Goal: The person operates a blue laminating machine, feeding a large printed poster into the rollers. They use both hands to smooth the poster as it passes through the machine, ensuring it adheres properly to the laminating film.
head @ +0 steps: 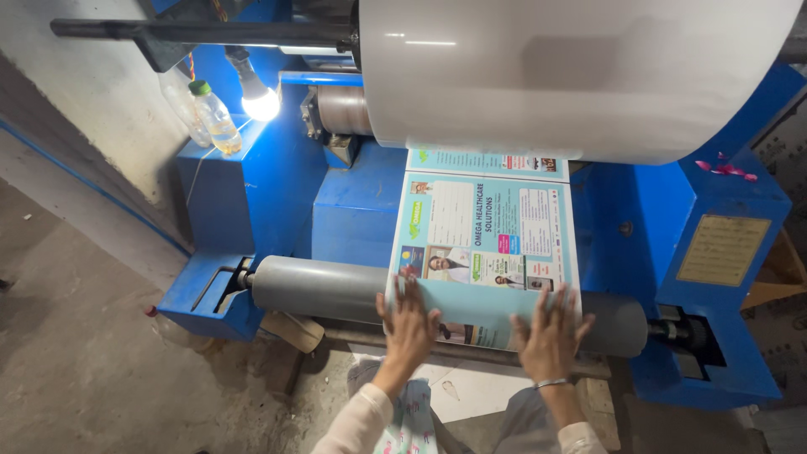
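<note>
A printed light-blue paper web (pixel 487 227) runs down from a large white roll (pixel 572 76) and wraps over a grey roller (pixel 319 290) of a blue machine (pixel 353 202). My left hand (pixel 409 324) lies flat with fingers spread on the sheet's lower left part, where it bends over the roller. My right hand (pixel 551 329), a thin bangle on its wrist, presses flat on the lower right part of the same sheet. Neither hand grips anything.
A plastic bottle (pixel 214 116) with a green cap stands on the machine's left block beside a lit bulb (pixel 261 102). A brass-coloured plate (pixel 723 250) sits on the right housing. Concrete floor (pixel 76 353) lies to the left; a white sheet (pixel 471 391) lies under the roller.
</note>
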